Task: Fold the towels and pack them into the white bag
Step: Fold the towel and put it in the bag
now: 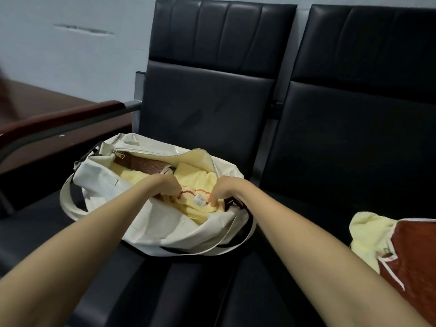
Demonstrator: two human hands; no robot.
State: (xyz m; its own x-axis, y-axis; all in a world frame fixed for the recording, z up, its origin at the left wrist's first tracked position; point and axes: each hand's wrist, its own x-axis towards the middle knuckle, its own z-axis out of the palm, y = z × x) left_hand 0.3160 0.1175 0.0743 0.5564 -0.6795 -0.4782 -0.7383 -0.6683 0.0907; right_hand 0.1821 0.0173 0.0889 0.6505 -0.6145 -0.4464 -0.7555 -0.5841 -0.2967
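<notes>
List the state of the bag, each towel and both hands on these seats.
white bag: unzipped, mouth open, on the left seat.
packed yellow towel: in the bag, on top, pinched by both hands.
packed brown towel: in the bag, at the back, partly covered.
left hand: curled, pinching the packed yellow towel.
right hand: curled, pinching it too.
loose yellow towel: crumpled on the right seat, unpacked.
loose brown towel: lying over it, unpacked.

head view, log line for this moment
step: packing | left hand grip: pinches yellow towel in white bag | right hand grip: pinches same towel | right seat: towels unpacked
</notes>
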